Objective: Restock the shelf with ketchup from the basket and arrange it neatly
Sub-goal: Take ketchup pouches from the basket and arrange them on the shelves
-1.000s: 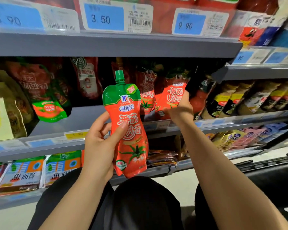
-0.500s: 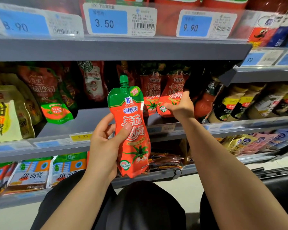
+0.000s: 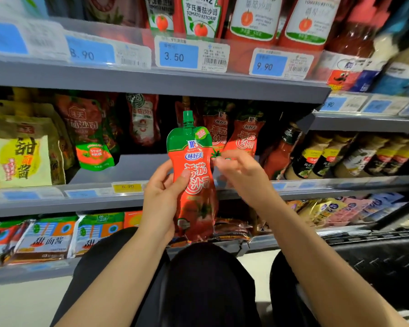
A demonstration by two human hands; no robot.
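My left hand (image 3: 161, 199) grips a red ketchup pouch (image 3: 194, 166) with a green top and cap, upright in front of the middle shelf (image 3: 137, 168). My right hand (image 3: 241, 173) hovers just right of the pouch with loosely curled fingers, its fingertips close to the pouch's edge and holding nothing; it is blurred. Two matching pouches (image 3: 246, 135) stand upright at the back of the shelf behind my hands. Part of the black basket (image 3: 376, 256) shows at the lower right.
Heinz ketchup bottles (image 3: 201, 15) line the top shelf above blue price tags (image 3: 178, 55). Other ketchup bags (image 3: 90, 128) and sweet bean sauce bags (image 3: 21, 152) stand at the left. Dark sauce bottles (image 3: 324, 154) stand at the right. Flat packets (image 3: 47, 239) lie below.
My right hand has let go of the pouch on the shelf and drawn back toward the pouch in my left hand. The view has tilted upward.
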